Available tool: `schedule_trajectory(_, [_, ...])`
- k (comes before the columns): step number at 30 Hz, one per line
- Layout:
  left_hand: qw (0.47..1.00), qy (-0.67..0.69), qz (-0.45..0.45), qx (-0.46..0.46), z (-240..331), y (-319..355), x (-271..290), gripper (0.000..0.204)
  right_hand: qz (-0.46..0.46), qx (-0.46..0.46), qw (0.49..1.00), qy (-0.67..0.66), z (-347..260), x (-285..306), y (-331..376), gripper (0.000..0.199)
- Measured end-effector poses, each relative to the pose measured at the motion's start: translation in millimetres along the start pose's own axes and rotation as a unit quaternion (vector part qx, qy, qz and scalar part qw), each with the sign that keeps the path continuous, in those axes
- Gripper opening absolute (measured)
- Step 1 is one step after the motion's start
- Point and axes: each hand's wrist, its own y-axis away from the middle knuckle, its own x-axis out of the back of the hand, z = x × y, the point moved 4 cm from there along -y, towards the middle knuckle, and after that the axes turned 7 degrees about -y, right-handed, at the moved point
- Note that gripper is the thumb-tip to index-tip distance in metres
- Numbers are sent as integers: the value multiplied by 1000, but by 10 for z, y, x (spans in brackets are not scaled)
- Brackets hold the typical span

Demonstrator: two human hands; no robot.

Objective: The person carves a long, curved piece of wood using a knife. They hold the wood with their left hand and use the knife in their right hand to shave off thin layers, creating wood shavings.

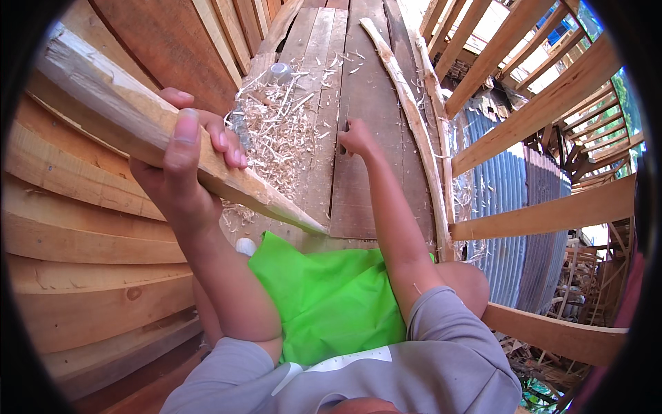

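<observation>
My left hand (196, 141) is wrapped round a long, rough-hewn wooden pole (114, 86). The thumb lies along its near face and the fingertips curl over the far side. The pole slants from the upper left down to the plank floor (358, 200) in front of my lap. My right arm reaches forward, and my right hand (358, 138) is low over the floorboards with its fingers curled together. Something small and dark shows at the fingers' left side; its kind cannot be made out. A bright green cloth (331, 290) covers my lap.
Wood shavings (276, 134) lie heaped left of my right hand, with a clear plastic container (281, 72) at their far end. Two long peeled poles (407, 103) rest along the right. Beyond stand slatted rails (545, 212) and corrugated sheets (496, 200); a plank wall (89, 234) rises left.
</observation>
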Motion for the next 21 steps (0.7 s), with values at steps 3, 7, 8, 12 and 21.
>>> schedule_trajectory(3, [1000,11,-6,2,-5,-10,-80,31,52,42,979,190,275,59,-206,31])
schedule_trajectory(7, [1000,0,1,0,-14,-4,4,31,-45,46,995,-73,151,-158,-84,29])
schedule_trajectory(8, [1000,2,0,-1,-16,-3,20,31,-3,74,994,-81,115,-155,-99,29])
schedule_trajectory(12, [1000,15,-3,-1,-27,-5,-35,31,149,155,977,-12,254,17,-266,29])
schedule_trajectory(21, [1000,13,-6,-5,-43,-5,-14,32,36,127,981,-145,221,-117,-211,35])
